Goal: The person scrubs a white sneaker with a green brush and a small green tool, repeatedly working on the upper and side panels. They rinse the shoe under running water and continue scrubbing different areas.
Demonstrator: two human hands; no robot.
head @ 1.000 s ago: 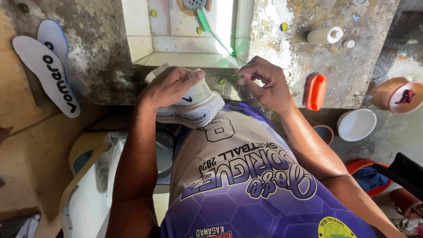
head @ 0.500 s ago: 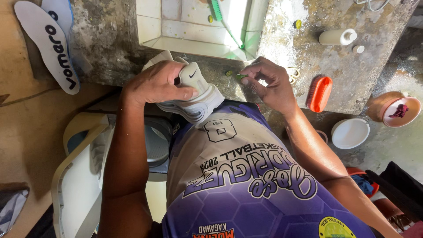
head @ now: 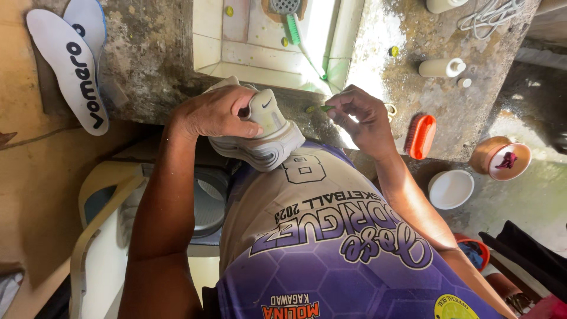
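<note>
Nearby, an orange brush (head: 420, 136) is lying on the concrete counter (head: 147, 65). Left hand (head: 215, 112) is gripping a white sneaker (head: 266, 133) at the sink's edge; right hand (head: 360, 115) is pinching a small green thing (head: 326, 108).

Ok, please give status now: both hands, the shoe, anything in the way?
Left hand grips white shoe at the counter edge. Right hand pinches small green piece. Orange brush beside, apart.

- Hard daylight fell from above onto the tiled sink (head: 260, 56), glaring white along its right wall.
- The concrete counter (head: 147, 71) at left sat shaded.
- Focus was sharp; edges bent slightly.
</note>
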